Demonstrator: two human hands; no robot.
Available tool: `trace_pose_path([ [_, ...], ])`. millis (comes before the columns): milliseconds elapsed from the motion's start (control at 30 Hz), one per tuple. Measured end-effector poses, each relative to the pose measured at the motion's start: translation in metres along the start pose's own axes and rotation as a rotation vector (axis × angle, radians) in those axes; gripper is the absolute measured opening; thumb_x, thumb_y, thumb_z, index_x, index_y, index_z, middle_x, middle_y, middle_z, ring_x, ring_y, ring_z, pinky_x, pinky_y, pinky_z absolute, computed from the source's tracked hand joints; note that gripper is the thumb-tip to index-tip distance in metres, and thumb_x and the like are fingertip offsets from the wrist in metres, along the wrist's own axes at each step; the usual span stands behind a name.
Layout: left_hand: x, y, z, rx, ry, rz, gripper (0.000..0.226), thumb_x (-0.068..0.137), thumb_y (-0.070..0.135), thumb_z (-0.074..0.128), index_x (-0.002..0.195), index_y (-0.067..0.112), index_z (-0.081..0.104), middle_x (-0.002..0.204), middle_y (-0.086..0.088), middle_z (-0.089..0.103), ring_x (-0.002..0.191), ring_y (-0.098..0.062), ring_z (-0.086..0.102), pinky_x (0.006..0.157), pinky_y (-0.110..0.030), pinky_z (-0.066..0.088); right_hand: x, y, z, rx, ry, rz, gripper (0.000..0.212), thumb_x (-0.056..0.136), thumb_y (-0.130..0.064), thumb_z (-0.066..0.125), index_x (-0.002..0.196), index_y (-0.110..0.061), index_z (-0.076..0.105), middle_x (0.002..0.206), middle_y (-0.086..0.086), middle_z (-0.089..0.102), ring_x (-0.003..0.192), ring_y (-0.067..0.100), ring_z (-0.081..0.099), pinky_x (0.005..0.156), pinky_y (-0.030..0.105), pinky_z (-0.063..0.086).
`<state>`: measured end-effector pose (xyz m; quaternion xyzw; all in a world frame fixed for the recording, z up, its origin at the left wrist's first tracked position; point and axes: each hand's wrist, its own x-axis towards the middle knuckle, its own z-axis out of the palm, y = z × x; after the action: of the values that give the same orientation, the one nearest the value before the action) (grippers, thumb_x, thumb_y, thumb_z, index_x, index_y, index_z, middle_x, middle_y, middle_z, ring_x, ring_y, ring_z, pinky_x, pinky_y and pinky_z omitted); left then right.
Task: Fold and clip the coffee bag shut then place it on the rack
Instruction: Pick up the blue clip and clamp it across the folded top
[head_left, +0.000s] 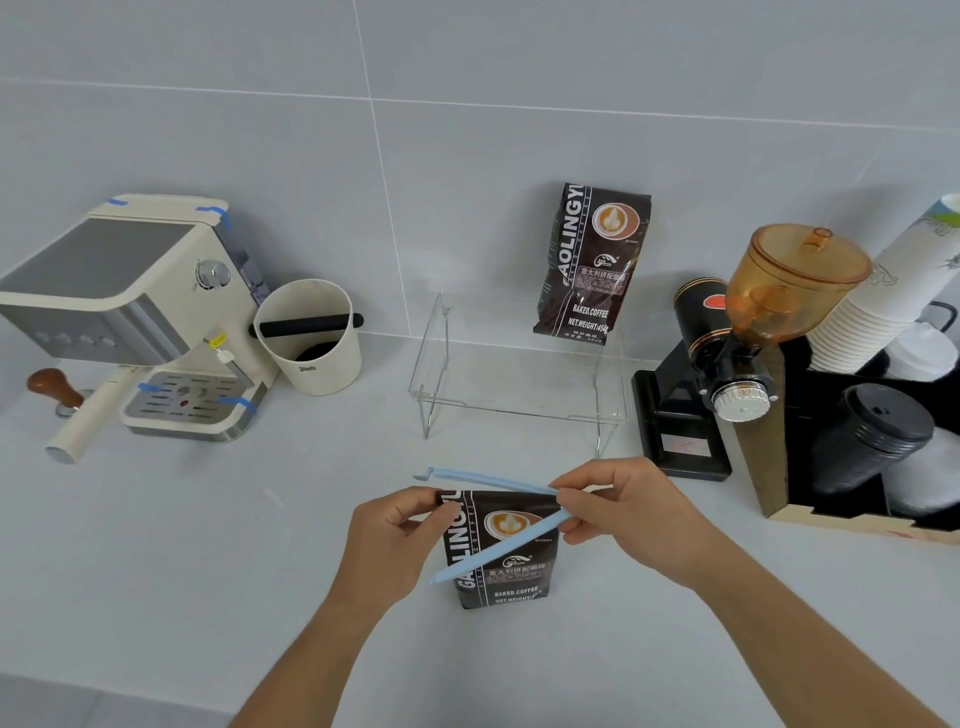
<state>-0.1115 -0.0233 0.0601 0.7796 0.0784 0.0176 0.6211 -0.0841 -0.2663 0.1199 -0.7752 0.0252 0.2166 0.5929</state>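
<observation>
**Clip open over the folded bag top**

While the bag (501, 556) stands upright on the grey counter (208, 545), just in front of the person, the left hand (387, 540) pinches its folded top corner between thumb and fingers. The right hand (621, 512) is closed on the hinge end of the pale blue clip (493, 545), whose two long arms are spread in a V: one runs behind the fold, the other slants down across the bag's front.

The bag is dark, glossy film with printed lettering and a creased, flattened top. It looks soft in the wall but full enough to stand alone, so it should feel moderately heavy and a bit slippery. I would hold it at the fold, where the layers are stiffest, and by both sides of the body when lifting it.

The clip is thin, rigid plastic, light, with a small hook at the free end of its back arm. It likely needs a firm squeeze along its length to latch.

The rack (519, 374) is clear acrylic, stepped, with thin legs, and stands well apart near the tiled wall. A second bag (592, 265) already leans upright on its upper right. Its hard, smooth shelves may let a bag slide.
</observation>
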Motion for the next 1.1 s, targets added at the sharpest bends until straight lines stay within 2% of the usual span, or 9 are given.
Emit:
trace_pose_path([
  [100,0.000,-0.002,0.002,0.007,0.011,0.029,0.022,0.081,0.001,0.071,0.078,0.022,0.077,0.078,0.010,0.079,0.070,-0.006,0.073,0.066,-0.020,0.059,-0.002,0.003,-0.003,0.027,-0.087,0.041,0.017,0.082,-0.009,0.074,0.098,-0.015,0.077,0.093,0.019,0.078,0.090,0.039,0.072,0.085,0.056,0.050],
  [200,0.000,-0.005,0.002,-0.001,0.013,0.051,0.018,0.081,0.001,0.071,0.078,0.018,0.077,0.071,0.014,0.077,0.061,-0.002,0.068,0.058,-0.013,0.052,-0.001,0.007,-0.005,0.067,-0.106,0.057,0.026,0.076,-0.002,0.078,0.097,-0.018,0.077,0.091,0.019,0.078,0.101,0.049,0.064,0.078,0.048,0.038],
  [300,-0.001,-0.006,0.002,0.004,-0.003,0.075,0.009,0.081,0.000,0.070,0.080,0.007,0.076,0.060,0.018,0.072,0.052,0.001,0.060,0.054,-0.008,0.044,0.000,0.009,-0.002,0.138,-0.101,0.048,0.027,0.075,0.006,0.075,0.099,-0.008,0.075,0.094,0.024,0.077,0.101,0.045,0.068,0.086,0.049,0.046],
  [367,-0.001,-0.008,0.001,0.033,0.003,0.099,0.016,0.081,0.002,0.071,0.078,0.017,0.077,0.061,0.021,0.071,0.055,0.002,0.061,0.055,-0.008,0.045,0.001,0.010,-0.001,0.168,-0.111,0.039,0.028,0.075,0.008,0.074,0.100,-0.003,0.074,0.096,0.027,0.075,0.097,0.043,0.070,0.088,0.044,0.051],
  [467,-0.002,-0.014,-0.002,0.062,0.006,0.142,0.034,0.082,0.006,0.072,0.072,0.039,0.074,0.068,0.014,0.072,0.061,-0.002,0.062,0.058,-0.016,0.047,0.002,0.011,0.001,0.199,-0.112,0.015,0.026,0.076,0.014,0.072,0.099,0.002,0.073,0.090,0.026,0.076,0.080,0.030,0.073,0.072,0.026,0.059],
  [567,-0.005,-0.015,-0.004,0.111,-0.022,0.174,0.040,0.085,0.009,0.069,0.089,0.049,0.073,0.087,0.016,0.075,0.071,-0.008,0.066,0.062,-0.025,0.052,0.003,0.013,0.004,0.218,-0.088,-0.010,0.024,0.076,0.018,0.069,0.095,0.004,0.073,0.078,0.016,0.077,0.067,0.021,0.072,0.063,0.022,0.058],
  [767,-0.011,-0.016,-0.009,0.107,-0.051,0.084,0.027,0.083,0.010,0.072,0.100,0.030,0.076,0.096,0.009,0.078,0.085,-0.015,0.073,0.074,-0.052,0.056,0.001,0.016,0.009,0.179,-0.042,-0.054,0.032,0.077,0.014,0.070,0.077,-0.017,0.079,0.077,0.018,0.076,0.065,0.029,0.069,0.066,0.032,0.059],
  [933,-0.012,-0.014,-0.027,0.195,0.077,0.109,0.034,0.070,0.016,0.084,0.090,0.039,0.068,0.095,0.026,0.071,0.084,-0.003,0.069,0.066,-0.006,0.050,-0.002,0.017,0.009,0.057,-0.012,-0.064,0.026,0.080,0.006,0.072,0.082,-0.019,0.077,0.067,0.011,0.075,0.062,0.021,0.070,0.076,0.049,0.051],
  [1100,0.007,0.005,-0.044,0.476,-0.188,0.217,0.061,0.072,0.042,0.078,0.128,0.038,0.052,0.114,0.027,0.062,0.106,0.009,0.056,0.090,-0.012,0.045,-0.004,0.014,0.013,0.010,0.015,-0.074,0.024,0.082,0.005,0.071,0.085,-0.018,0.075,0.066,0.007,0.075,0.060,0.018,0.069,0.076,0.048,0.052],
])
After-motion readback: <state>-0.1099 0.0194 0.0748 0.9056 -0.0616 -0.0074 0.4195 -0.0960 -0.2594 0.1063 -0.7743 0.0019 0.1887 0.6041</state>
